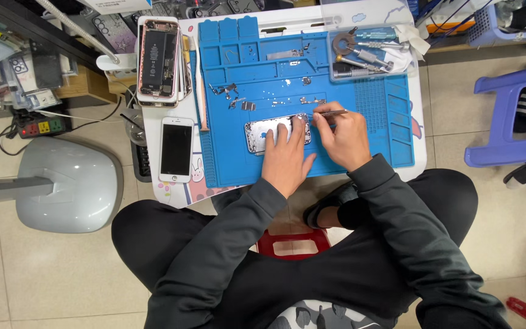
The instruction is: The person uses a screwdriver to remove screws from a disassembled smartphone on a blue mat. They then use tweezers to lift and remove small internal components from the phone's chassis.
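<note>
Blue mat: phone housing lengthwise left-right under left hand; right hand grips tweezers.

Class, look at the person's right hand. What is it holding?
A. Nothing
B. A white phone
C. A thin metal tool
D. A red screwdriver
C: the right hand grips a thin metal tool at the edge of the phone shell, which the left hand presses onto the blue mat.
</note>
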